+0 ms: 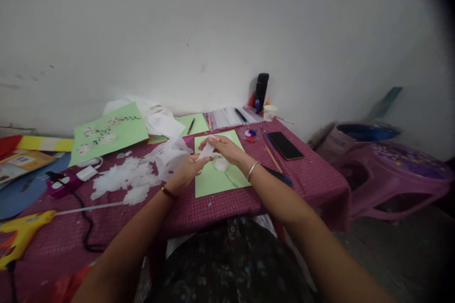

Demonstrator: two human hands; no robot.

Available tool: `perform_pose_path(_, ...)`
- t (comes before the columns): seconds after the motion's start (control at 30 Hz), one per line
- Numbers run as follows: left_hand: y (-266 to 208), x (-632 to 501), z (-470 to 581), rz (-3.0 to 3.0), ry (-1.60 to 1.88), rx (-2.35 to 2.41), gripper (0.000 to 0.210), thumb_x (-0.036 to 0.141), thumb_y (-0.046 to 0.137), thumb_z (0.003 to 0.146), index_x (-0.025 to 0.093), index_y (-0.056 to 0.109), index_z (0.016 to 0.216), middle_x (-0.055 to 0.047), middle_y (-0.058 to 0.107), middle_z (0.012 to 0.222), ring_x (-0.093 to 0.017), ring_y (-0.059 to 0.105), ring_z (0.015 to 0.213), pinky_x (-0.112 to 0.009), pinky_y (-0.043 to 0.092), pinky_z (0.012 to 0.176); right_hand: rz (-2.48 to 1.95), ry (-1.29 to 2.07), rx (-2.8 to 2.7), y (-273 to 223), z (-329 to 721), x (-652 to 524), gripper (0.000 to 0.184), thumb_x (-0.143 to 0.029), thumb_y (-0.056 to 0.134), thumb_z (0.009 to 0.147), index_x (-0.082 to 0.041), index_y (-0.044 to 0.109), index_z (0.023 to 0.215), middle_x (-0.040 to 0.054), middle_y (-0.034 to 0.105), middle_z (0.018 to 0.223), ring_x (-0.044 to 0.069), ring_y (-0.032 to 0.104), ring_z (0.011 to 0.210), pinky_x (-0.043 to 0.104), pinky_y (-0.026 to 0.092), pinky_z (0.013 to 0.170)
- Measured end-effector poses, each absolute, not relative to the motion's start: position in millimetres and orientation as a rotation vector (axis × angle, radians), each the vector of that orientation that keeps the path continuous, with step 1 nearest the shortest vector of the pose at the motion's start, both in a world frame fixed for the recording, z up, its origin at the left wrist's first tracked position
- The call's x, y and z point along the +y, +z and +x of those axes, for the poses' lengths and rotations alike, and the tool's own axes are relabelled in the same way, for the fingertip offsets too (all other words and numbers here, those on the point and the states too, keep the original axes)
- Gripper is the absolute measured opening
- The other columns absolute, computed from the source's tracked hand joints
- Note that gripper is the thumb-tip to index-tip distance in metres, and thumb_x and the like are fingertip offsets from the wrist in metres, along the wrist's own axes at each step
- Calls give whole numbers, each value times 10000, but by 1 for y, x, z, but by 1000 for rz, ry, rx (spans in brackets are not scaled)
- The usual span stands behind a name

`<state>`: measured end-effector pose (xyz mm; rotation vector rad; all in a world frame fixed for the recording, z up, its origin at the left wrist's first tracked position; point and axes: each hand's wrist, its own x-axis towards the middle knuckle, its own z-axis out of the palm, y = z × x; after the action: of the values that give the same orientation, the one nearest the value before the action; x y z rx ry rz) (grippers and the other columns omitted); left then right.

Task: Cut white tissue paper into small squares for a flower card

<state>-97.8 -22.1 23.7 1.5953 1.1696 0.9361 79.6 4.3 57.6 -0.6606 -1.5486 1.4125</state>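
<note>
Both hands meet above a green sheet of paper (209,184), with a small piece of white tissue paper (206,151) between them. My left hand (186,168) pinches the tissue from its near left side. From the far right, the fingers of my right hand (225,147) close on its upper end. Below my right hand, a white tissue flower (221,164) lies on the green sheet beside a thin drawn stem. A heap of cut white tissue pieces (124,175) spreads out left of my left hand.
A finished-looking green flower picture (110,132) leans at the back left. A yellow glue gun (26,234) and a purple power socket (64,185) lie at left. On the right are a phone (285,145), pencil (273,158), paint palette (250,134), paper cup (270,112) and black bottle (261,90).
</note>
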Motion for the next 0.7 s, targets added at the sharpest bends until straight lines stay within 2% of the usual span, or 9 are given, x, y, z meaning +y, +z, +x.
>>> perform_pose_path(0.13, 25, -23, -97, 1641, 910, 1174, 382, 572, 646, 769, 197, 711, 806, 56, 398, 538, -111, 350, 482, -243, 290, 474, -688, 1416, -1521, 60, 80, 5, 353, -479, 554, 956, -164, 690, 872, 90, 763, 921, 181, 685, 843, 320, 530, 819)
perform_pose_path(0.3, 24, -17, -98, 1680, 852, 1136, 357, 563, 615, 742, 215, 693, 741, -13, 633, 701, -157, 531, 614, -275, 457, 584, -715, 1431, -1477, 64, 85, 9, 318, -432, 546, 969, -178, 677, 830, 74, 765, 866, 187, 693, 814, 324, 533, 810)
perform_pose_path(0.5, 22, -10, -104, 1932, 764, 1207, 320, 524, 625, 775, 222, 645, 672, 15, 607, 624, -175, 547, 623, -279, 440, 602, -714, 1412, -1493, 63, 88, 13, 284, -311, 502, 1010, -173, 682, 839, 66, 765, 850, 167, 686, 817, 289, 537, 801)
perform_pose_path(0.63, 21, -4, -104, 2275, 802, 1091, 297, 498, 599, 815, 229, 701, 745, -48, 705, 881, -235, 629, 842, -354, 500, 791, -636, 1460, -1543, 63, 83, 14, 305, -249, 467, 1036, -173, 664, 815, 22, 751, 804, 145, 687, 816, 288, 544, 840)
perform_pose_path(0.7, 21, -5, -103, 2340, 855, 1043, 282, 476, 604, 813, 224, 709, 744, -68, 711, 923, -247, 632, 897, -385, 491, 867, -618, 1472, -1562, 68, 81, 11, 309, -243, 445, 1050, -170, 660, 841, 10, 754, 820, 141, 692, 844, 305, 548, 880)
